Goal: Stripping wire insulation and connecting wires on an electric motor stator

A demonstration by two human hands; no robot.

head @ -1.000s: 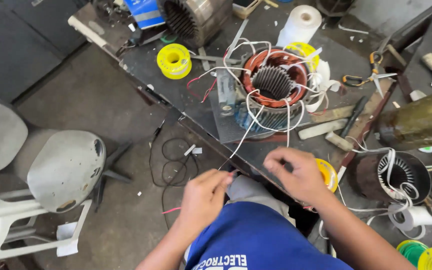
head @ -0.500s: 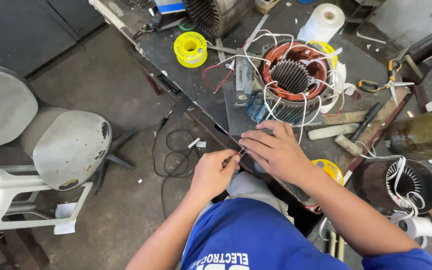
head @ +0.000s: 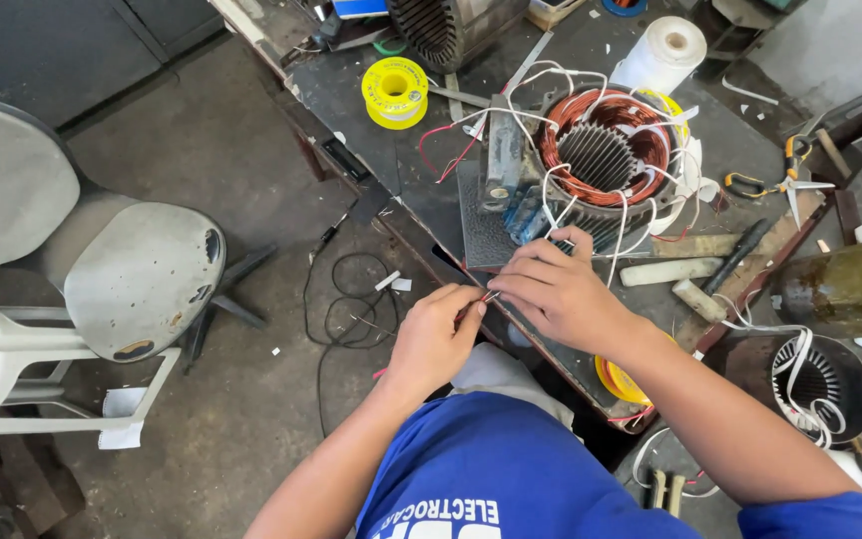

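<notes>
a bare grey concrete floor (head: 202, 150) fills the left side, stained and dotted with small white scraps of paper. a thin black cable (head: 346, 299) lies looped on it near the counter's edge. at the far left stand two worn grey plastic chairs (head: 142, 274), their seats scuffed, on pale frames. the dark, grimy counter (head: 421, 190) runs diagonally from the top centre toward the lower right. the light is even and soft, like daylight.

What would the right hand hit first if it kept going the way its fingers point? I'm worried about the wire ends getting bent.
The right hand points toward the left hand; their fingertips already meet at a thin wire end, so that comes first. Depth looks shared.
</notes>
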